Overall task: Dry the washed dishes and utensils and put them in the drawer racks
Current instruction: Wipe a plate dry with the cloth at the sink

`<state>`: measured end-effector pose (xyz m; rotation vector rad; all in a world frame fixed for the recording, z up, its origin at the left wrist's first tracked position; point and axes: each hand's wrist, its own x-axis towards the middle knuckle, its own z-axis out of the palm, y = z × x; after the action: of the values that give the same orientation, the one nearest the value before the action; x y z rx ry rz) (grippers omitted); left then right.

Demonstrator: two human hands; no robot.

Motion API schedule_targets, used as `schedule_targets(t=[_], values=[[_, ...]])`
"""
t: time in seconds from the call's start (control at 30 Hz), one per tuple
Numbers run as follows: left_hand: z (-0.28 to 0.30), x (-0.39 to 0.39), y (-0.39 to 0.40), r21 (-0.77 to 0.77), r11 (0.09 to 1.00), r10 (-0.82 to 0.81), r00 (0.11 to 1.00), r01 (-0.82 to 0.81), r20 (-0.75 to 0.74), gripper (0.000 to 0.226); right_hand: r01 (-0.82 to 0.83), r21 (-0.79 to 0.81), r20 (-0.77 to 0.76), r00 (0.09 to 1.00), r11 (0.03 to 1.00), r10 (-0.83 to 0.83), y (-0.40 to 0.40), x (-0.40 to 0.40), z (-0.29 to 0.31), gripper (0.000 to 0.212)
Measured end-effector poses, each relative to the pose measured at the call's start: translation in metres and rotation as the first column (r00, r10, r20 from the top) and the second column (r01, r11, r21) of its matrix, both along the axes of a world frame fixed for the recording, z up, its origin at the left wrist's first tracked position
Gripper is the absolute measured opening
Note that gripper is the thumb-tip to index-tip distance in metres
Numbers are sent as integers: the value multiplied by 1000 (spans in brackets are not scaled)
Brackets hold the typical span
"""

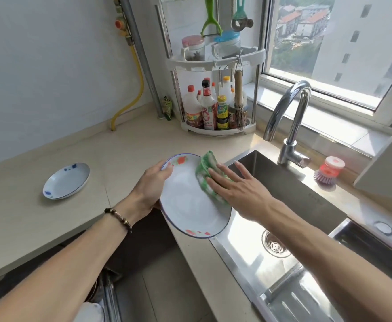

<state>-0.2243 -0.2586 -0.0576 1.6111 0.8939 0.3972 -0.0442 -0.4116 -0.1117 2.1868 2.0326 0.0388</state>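
My left hand [152, 189] grips the near-left rim of the white plate [185, 205], tilted over the counter [125, 147] edge left of the sink [283, 182]. My right hand [236, 189], fingers straight and spread, presses a green cloth [205, 163] against it. The far rack [216, 132] holds sauce bottles [207, 110]; I can't read their labels.

Small dish [66, 181] lies on counter [125, 145], left of sink [281, 182].

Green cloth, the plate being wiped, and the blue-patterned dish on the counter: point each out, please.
green cloth [205, 167], head view, on its bunched upper part.
plate [185, 201], head view, on its bare white centre.
blue-patterned dish [66, 181], head view, on its inner surface.
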Motion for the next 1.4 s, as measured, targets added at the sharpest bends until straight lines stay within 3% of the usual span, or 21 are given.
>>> schedule_targets(t=[0.13, 0.27, 0.4, 0.53, 0.6, 0.7, 0.77, 0.8, 0.87, 0.9, 0.93, 1.0, 1.03, 1.07, 1.1, 1.13, 1.17, 1.23, 1.3, 1.37, 1.4], values=[[-4, -4, 1, -69, 992, -114, 990, 108, -79, 29, -110, 15, 103, 989, 994, 107, 12, 6, -1, 79], [-6, -5, -3, -84, 996, 35, 999, -37, -23, 30, -95, 150, -19, 995, 984, 99, -1, 2, -25, 70], [-19, 0, -3, -43, 971, 238, 971, -237, 17, 28, -60, -27, -297, 954, 998, 49, -22, -30, -29, 86], [-27, 7, -10, -131, 930, 351, 935, -343, 46, 24, 4, 111, -646, 760, 994, 69, -23, -65, -23, 86], [-23, 11, -10, -211, 917, 350, 936, -338, 25, 23, 43, 231, -630, 768, 972, 116, -23, -61, -31, 68], [-17, 13, -11, -320, 905, 287, 957, -282, -31, 20, 68, 456, -468, 866, 887, 174, -26, -46, -46, 34], [-16, 16, -12, -337, 904, 264, 963, -264, -47, 17, 81, 497, -424, 892, 864, 160, -26, -39, -48, 23], [-17, 18, -11, -255, 932, 245, 966, -257, -78, 17, 82, 499, -424, 891, 863, 161, -25, -38, -46, 22], [-22, 17, -5, 176, 979, 146, 954, -101, -263, 42, 86, 510, -441, 880, 856, 174, -24, -33, -40, 23], [-24, 13, -3, 405, 911, 89, 924, 75, -372, 57, 82, 514, -449, 874, 854, 187, -23, -30, -37, 24], [-25, 9, -2, 533, 794, -19, 888, 293, -460, 71, 71, 507, -457, 867, 859, 198, -22, -26, -34, 23], [-27, 4, -6, 557, 518, -224, 732, 648, -643, 87, 60, 472, -486, 850, 880, 203, -21, -19, -29, 16], [-28, 2, -9, 550, 404, -269, 669, 731, -693, 79, 60, 462, -503, 839, 885, 206, -21, -15, -27, 12], [-34, 0, -10, 576, 336, -281, 663, 745, -694, 56, 68, 456, -524, 827, 887, 206, -22, -12, -24, 8], [-38, 1, -13, 659, 278, -280, 715, 699, -640, 32, 80, 449, -547, 812, 890, 203, -22, -9, -20, 8], [-36, 3, -17, 698, 270, -274, 748, 663, -604, 25, 101, 439, -579, 792, 893, 194, -23, -8, -15, 12], [-34, 5, -19, 740, 278, -263, 789, 613, -555, 31, 133, 429, -616, 767, 893, 182, -23, -5, -11, 17], [-30, 9, -24, 725, 388, -248, 823, 568, -512, 41, 272, 423, -710, 693, 864, 129, -24, 3, -6, 26], [-30, 11, -28, 645, 544, -254, 838, 537, -483, 39, 461, 442, -786, 613, 770, 84, -23, 12, -2, 24], [-28, 14, -31, 588, 669, -231, 879, 455, -417, 38, 596, 416, -869, 484, 687, 107, -20, 13, 0, 25], [-27, 17, -33, 566, 716, -211, 900, 408, -382, 39, 615, 373, -904, 411, 695, 121, -16, 7, 3, 30]])
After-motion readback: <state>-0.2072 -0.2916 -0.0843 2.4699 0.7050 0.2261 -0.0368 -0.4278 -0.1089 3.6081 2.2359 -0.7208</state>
